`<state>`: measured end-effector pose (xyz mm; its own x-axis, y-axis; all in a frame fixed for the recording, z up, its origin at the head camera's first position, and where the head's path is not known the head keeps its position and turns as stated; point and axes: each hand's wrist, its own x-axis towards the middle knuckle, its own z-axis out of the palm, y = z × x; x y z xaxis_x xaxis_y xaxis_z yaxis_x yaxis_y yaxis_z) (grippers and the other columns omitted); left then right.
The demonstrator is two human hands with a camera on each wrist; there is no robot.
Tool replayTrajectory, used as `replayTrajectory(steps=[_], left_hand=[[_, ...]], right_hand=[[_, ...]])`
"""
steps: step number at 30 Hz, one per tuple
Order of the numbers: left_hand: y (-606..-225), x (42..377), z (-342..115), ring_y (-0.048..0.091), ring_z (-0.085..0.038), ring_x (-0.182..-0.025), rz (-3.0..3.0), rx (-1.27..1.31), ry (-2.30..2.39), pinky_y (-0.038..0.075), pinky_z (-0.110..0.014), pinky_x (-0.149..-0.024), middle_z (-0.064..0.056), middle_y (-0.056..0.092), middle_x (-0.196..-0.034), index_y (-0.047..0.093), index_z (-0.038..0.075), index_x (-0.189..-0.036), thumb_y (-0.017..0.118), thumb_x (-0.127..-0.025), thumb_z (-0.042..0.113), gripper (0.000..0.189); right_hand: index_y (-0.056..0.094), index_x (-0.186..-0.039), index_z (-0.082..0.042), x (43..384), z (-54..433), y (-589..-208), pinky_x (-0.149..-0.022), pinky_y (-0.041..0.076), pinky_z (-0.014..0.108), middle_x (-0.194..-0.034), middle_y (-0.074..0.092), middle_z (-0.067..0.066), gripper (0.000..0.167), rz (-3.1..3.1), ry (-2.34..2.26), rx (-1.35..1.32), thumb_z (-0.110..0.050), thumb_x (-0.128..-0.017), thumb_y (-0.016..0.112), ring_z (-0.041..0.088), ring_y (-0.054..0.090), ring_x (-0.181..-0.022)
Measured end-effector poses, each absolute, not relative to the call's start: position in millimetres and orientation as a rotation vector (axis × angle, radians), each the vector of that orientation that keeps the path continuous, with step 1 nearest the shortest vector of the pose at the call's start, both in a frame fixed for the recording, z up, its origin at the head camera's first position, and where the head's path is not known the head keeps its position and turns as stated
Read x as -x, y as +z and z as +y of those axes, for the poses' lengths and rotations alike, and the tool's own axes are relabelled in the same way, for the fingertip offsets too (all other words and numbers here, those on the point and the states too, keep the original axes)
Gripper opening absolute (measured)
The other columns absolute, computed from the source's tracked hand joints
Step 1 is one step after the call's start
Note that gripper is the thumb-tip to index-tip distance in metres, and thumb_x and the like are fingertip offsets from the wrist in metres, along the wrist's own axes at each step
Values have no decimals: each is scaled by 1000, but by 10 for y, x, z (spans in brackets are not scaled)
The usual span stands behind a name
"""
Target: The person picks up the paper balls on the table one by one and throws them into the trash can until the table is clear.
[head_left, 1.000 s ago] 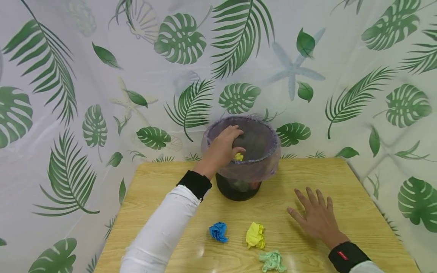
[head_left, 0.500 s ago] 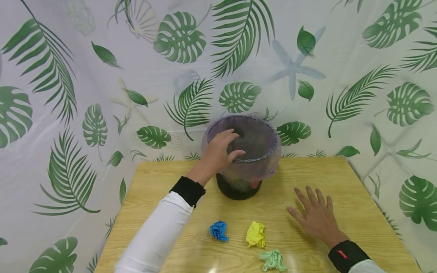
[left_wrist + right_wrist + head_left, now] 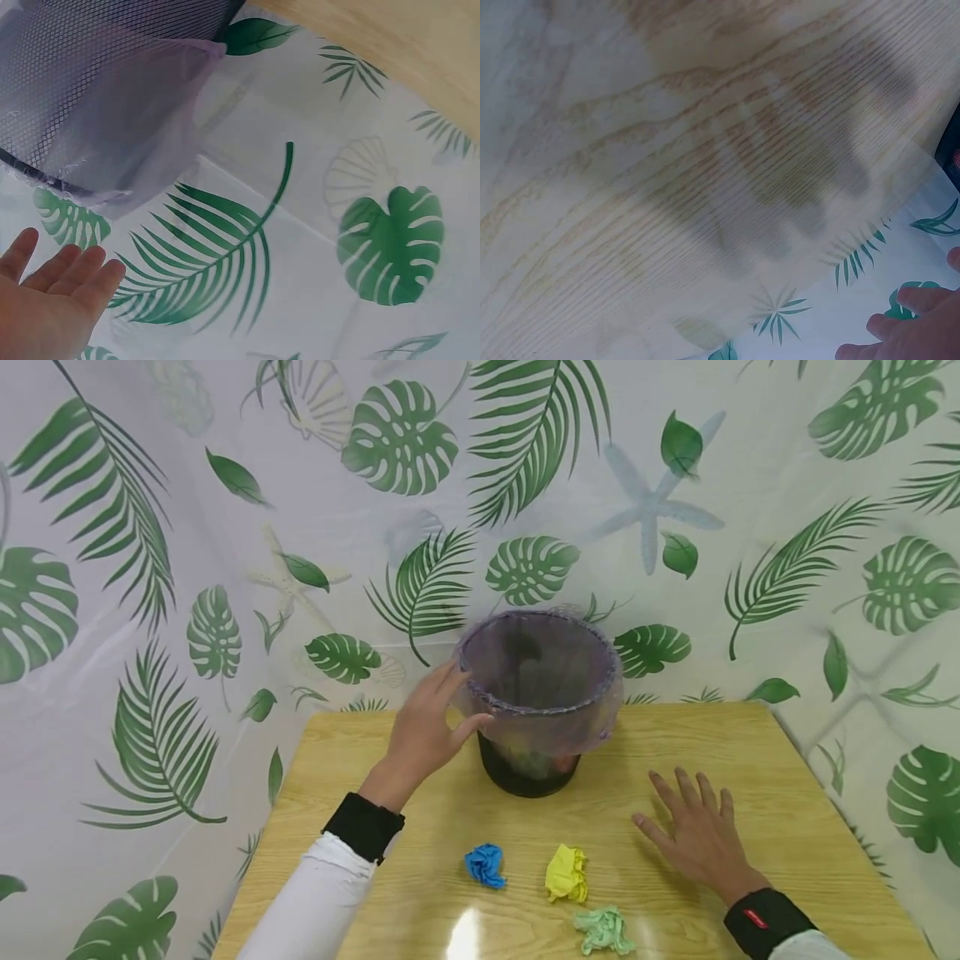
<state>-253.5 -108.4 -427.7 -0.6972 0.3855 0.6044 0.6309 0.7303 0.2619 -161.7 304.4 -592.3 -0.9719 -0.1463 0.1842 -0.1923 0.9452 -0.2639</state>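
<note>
Round black mesh bin (image 3: pixel 525 775) in a purple plastic liner (image 3: pixel 555 731) is by the table's (image 3: pixel 615 835) far edge, left hand (image 3: pixel 423 727) spread just beside it, right hand (image 3: pixel 701 835) splayed toward the right edge, crumpled blue paper ball (image 3: pixel 485 865), yellow ball (image 3: pixel 567 873), pale-green ball (image 3: pixel 604 931) nearer the front.

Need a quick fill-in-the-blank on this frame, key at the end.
1. In the head view, the leftmost crumpled ball is ____.
2. The hand nearer the bin is the person's ____ one.
3. The crumpled ball nearest the camera is pale ____.
4. The right wristband bears a small ____ tag.

Missing words: blue; left; green; red
</note>
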Motion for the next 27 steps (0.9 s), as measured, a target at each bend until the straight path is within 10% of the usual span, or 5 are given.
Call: replayTrajectory(steps=[27], left_hand=[[-5187,2019,-1662,56,-44,-129,-2672,629,-647,48,-58,-105,-24,59,-141,60,1,-138,82,-85,52,77]], right_hand=[[38,-160,-14,1611,3036,-5948,-105,11,84,-157,33,33,81,-2929,416,-254,-63,-98,56,63,24,-141]])
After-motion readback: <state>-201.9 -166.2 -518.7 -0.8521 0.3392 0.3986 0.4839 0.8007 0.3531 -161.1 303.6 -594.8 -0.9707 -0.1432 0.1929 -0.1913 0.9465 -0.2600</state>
